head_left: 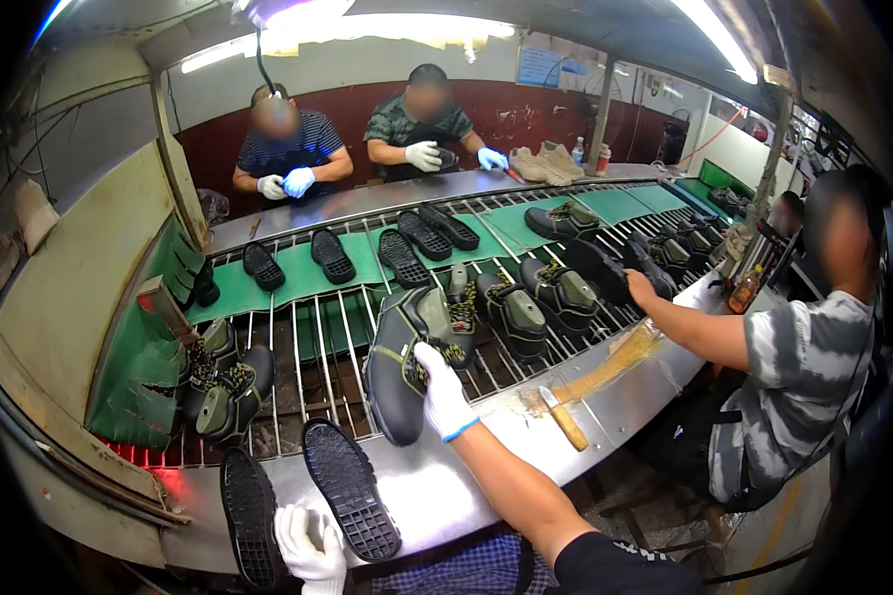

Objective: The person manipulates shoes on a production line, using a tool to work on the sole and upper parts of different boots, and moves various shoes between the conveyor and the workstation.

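Near left, gloved left hand (pixel 311 545) pinching black sole (pixel 352 488) on steel ledge (pixel 437 486), second sole (pixel 249 518) beside. Centre, gloved right hand (pixel 441 394) closed on dark boot (pixel 402 362), lifted over roller conveyor (pixel 308 367). Right, brush (pixel 564 417) on ledge. Far right, blue rectangular sign (pixel 540 67) on wall, bottle (pixel 577 151) below.

Shoe factory: conveyor (pixel 298 283), boots (pixel 511 315), soles (pixel 352 488)

Right hand (pixel 443 397) grasps a dark shoe (pixel 404 362); left hand (pixel 311 547) rests by a black sole (pixel 350 488).
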Demonstrator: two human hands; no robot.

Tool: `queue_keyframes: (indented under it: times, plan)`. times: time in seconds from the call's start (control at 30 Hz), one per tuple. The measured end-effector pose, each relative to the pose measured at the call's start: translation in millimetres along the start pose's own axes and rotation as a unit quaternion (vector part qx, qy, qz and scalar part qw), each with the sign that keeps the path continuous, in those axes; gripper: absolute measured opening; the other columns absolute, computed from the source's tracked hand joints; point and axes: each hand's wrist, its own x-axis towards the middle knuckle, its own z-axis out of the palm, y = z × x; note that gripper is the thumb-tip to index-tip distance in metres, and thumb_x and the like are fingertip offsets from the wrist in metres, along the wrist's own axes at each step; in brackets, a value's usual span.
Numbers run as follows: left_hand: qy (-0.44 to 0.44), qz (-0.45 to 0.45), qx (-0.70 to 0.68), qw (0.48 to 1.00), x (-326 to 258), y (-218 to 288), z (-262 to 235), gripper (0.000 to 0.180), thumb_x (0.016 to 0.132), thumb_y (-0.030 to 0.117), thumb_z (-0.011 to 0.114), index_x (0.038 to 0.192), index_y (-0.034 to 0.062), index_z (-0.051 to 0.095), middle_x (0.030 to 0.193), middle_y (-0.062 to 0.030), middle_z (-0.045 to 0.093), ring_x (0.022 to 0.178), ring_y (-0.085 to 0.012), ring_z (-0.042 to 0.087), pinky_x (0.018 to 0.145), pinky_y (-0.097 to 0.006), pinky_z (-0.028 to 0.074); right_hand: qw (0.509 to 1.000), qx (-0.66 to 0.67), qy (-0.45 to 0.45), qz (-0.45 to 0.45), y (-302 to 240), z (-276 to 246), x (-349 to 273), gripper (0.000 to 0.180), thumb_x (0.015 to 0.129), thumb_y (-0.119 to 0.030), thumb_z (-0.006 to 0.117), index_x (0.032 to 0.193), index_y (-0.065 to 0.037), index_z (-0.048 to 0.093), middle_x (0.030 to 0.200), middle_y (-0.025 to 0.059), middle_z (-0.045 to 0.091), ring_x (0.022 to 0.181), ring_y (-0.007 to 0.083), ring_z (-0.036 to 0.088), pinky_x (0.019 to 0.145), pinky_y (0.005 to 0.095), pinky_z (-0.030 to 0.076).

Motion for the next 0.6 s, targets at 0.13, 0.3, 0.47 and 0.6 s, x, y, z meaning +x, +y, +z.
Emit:
queue_keyframes:
  times: [0.13,0.3,0.47,0.6]
  plan:
    - [-0.038,0.071,-0.173,0.982,32,79,-6,0.082,0.088,0.033,0.085,0.15,-0.0054,0.048,0.145,-0.0287,0.056,0.134,-0.0495,0.056,0.113,-0.06,0.046,0.994,-0.044,0.03,-0.09,-28,-19,-93,0.041,0.102,-0.026,0.073,0.138,-0.006,0.065,0.122,0.0068,0.073,0.109,0.02,0.071,0.098,0.0389,0.059]
    - [-0.068,-0.372,-0.649,0.66,55,184,-4,0.099,0.085,0.056,0.087,0.16,0.0096,0.042,0.139,-0.0126,0.066,0.121,-0.0276,0.07,0.088,-0.039,0.064,0.979,0.131,-0.12,-0.102,-45,-38,-180,0.101,0.095,-0.085,0.049,0.162,-0.009,0.042,0.151,0.016,0.06,0.135,0.0361,0.061,0.113,0.0571,0.052]
    - [-0.151,-0.262,-0.616,0.728,54,139,-20,0.079,0.09,0.043,0.087,0.145,-0.0024,0.052,0.132,-0.0159,0.065,0.123,-0.0266,0.066,0.108,-0.043,0.054,0.982,0.133,-0.137,-0.004,-91,-164,-188,0.079,0.107,-0.072,0.038,0.15,-0.008,0.055,0.147,0.0183,0.061,0.136,0.0355,0.06,0.118,0.0513,0.047]
    - [-0.31,-0.213,-0.427,0.822,76,139,-41,0.07,0.089,0.045,0.085,0.138,0.0005,0.062,0.133,-0.0207,0.065,0.125,-0.0319,0.066,0.108,-0.043,0.052,0.958,-0.104,-0.004,0.266,-110,-162,-276,0.057,0.102,-0.037,0.048,0.14,0.004,0.06,0.127,0.0232,0.07,0.116,0.0357,0.069,0.105,0.052,0.056]
